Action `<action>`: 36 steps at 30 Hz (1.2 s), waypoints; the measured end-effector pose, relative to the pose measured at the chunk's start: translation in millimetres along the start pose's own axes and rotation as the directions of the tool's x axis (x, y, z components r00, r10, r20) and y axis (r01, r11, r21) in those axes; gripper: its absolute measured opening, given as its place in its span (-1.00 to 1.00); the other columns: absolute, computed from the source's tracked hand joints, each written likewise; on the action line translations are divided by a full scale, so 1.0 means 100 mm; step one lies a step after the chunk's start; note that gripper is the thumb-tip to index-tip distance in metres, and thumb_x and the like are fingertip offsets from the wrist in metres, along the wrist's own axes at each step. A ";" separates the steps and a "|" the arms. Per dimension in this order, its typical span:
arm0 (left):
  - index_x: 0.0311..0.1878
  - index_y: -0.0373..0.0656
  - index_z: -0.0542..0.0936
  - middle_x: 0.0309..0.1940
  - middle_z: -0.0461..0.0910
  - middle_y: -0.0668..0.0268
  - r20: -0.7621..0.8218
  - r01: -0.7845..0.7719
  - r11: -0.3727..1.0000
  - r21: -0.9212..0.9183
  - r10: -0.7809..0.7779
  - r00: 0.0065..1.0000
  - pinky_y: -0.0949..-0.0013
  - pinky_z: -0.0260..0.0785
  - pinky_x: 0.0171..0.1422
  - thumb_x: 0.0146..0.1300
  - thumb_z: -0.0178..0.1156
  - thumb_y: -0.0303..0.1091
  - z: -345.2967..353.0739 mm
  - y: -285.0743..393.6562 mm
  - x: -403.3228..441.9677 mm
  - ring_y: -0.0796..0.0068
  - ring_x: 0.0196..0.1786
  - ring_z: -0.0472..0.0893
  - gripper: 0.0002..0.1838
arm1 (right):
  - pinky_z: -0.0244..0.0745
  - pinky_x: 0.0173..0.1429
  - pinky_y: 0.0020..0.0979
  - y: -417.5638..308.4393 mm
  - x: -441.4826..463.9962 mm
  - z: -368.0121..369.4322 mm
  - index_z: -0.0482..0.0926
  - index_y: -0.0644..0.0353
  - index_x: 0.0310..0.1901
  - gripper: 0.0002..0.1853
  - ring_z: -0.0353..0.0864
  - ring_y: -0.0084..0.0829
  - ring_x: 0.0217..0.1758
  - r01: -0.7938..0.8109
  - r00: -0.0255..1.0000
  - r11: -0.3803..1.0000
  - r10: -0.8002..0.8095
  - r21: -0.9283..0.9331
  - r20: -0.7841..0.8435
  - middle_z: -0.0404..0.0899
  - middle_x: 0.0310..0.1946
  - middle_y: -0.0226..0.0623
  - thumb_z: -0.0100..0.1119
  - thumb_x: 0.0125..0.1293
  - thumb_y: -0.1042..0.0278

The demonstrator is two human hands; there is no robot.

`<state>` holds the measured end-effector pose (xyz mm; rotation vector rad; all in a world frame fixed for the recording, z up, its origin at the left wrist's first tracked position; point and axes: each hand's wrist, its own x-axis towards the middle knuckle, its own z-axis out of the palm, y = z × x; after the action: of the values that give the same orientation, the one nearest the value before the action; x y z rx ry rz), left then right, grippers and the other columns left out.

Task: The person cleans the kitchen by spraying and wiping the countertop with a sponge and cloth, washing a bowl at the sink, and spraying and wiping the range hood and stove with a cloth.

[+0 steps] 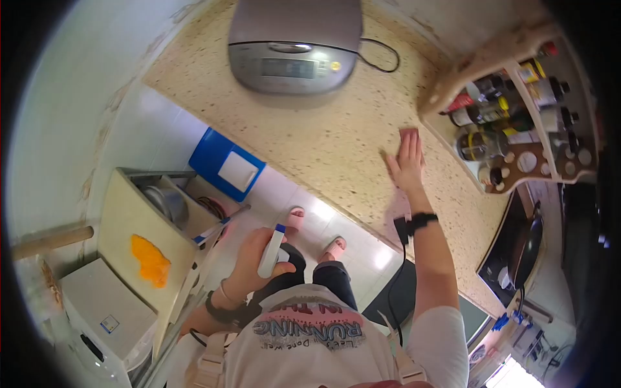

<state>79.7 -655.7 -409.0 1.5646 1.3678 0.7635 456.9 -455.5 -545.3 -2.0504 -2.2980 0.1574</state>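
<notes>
On the counter we see a cooker and a rack, with a box left of it and a stove right.

Shirt — "RUNNING", above "Done Well"

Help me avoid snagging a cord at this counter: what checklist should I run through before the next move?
1. Left hand gripping the white, blue-topped container: ok.
2. Container's contents known: cannot tell; no readable label shows.
3. Right hand resting on the counter, brown pad at its fingertips: ok.
4. Wrist cord secured: not ok; it hangs loose beside the right arm.
5. Appliance cord clear of the right hand: ok; its loop lies apart.
6. Rack bottles clear of the right hand: ok, not touching.
</notes>
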 end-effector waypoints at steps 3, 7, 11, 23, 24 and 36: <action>-0.09 -0.20 0.50 -0.23 0.53 0.15 -0.041 0.020 1.000 -0.024 -0.021 0.999 0.18 0.37 -0.11 -0.16 0.50 0.04 -0.17 -0.16 -0.09 0.05 -0.18 0.53 -0.35 | -0.23 0.53 -0.11 -0.36 0.84 0.16 -0.03 0.35 0.43 -0.01 -0.23 0.02 0.55 -0.009 0.999 0.998 0.011 0.056 -0.041 -0.12 0.47 0.11 -0.10 0.24 -0.38; -0.07 -0.20 0.49 -0.22 0.53 0.16 -0.044 0.031 0.999 -0.024 -0.032 0.999 0.19 0.37 -0.10 -0.15 0.50 0.04 -0.30 -0.22 -0.14 0.07 -0.17 0.54 -0.33 | -0.21 0.51 -0.06 -1.26 0.64 0.20 0.01 0.33 0.42 -0.01 -0.21 -0.02 0.55 0.217 0.976 0.958 -0.213 0.186 -0.039 -0.09 0.47 0.09 -0.04 0.21 -0.36; -0.07 -0.20 0.48 -0.23 0.53 0.15 0.040 0.030 1.000 -0.006 -0.030 0.999 0.19 0.37 -0.11 -0.16 0.50 0.02 -0.26 -0.13 -0.02 0.06 -0.17 0.53 -0.34 | -0.29 0.54 -0.09 -2.23 -0.52 0.02 -0.03 0.29 0.44 -0.01 -0.24 -0.08 0.57 0.444 0.854 0.832 -0.506 0.331 0.126 -0.14 0.49 0.02 0.13 0.18 -0.23; -0.14 -0.17 0.49 -0.35 0.50 0.23 0.092 0.046 0.997 -0.066 -0.040 0.995 0.23 0.35 -0.19 -0.21 0.53 -0.04 0.08 -0.29 0.06 0.15 -0.30 0.50 -0.38 | -0.27 0.53 0.05 2.45 -2.61 0.97 -0.07 0.38 0.43 -0.18 -0.19 0.17 0.51 -0.496 0.868 0.821 0.461 -0.281 -0.184 -0.17 0.44 0.28 -0.07 0.34 -0.05; -0.16 -0.16 0.49 -0.39 0.48 0.24 0.089 -0.001 1.000 -0.014 0.002 0.996 0.25 0.35 -0.23 -0.22 0.54 -0.01 0.13 -0.29 0.07 0.19 -0.34 0.49 -0.37 | -0.23 0.53 0.01 1.45 -1.95 0.32 -0.03 0.38 0.42 -0.15 -0.15 0.12 0.51 -0.429 0.876 0.790 0.482 -0.437 0.010 -0.12 0.44 0.23 -0.03 0.31 -0.08; -0.19 -0.20 0.47 -0.36 0.48 0.23 0.424 -0.181 0.983 0.035 0.149 0.893 0.25 0.35 -0.18 -0.20 0.54 -0.11 1.41 0.57 0.24 0.16 -0.32 0.49 -0.42 | 0.01 0.46 -0.15 -0.01 -2.12 -0.22 0.17 0.18 0.39 -0.10 0.00 -0.19 0.52 0.013 1.000 0.920 -0.014 0.392 0.001 0.07 0.44 -0.08 0.15 0.14 -0.25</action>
<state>232.7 -663.8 -417.8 1.7962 0.9625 0.4383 483.0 -665.1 -518.4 -1.8286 -2.0690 0.5708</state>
